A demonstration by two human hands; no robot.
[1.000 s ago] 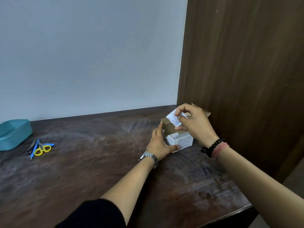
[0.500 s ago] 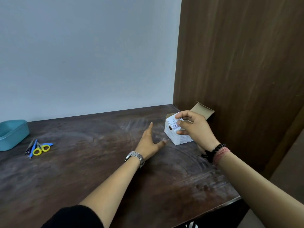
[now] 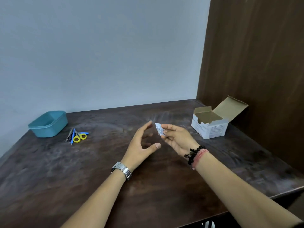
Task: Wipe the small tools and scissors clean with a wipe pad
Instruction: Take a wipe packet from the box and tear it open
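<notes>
Above mid-bench, your right hand pinches a sealed pad; left hand wide, empty. Step: unwrapping. Next, tear it open two-handed.

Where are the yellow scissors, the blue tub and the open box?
yellow scissors [image 3: 80, 137]: head view, on a yellow handle ring.
blue tub [image 3: 49, 128]: head view, front wall.
open box [image 3: 212, 130]: head view, printed front side.

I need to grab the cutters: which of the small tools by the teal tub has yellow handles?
The scissors: yellow finger loops; the slim tools beside them are grey and blue.
</notes>
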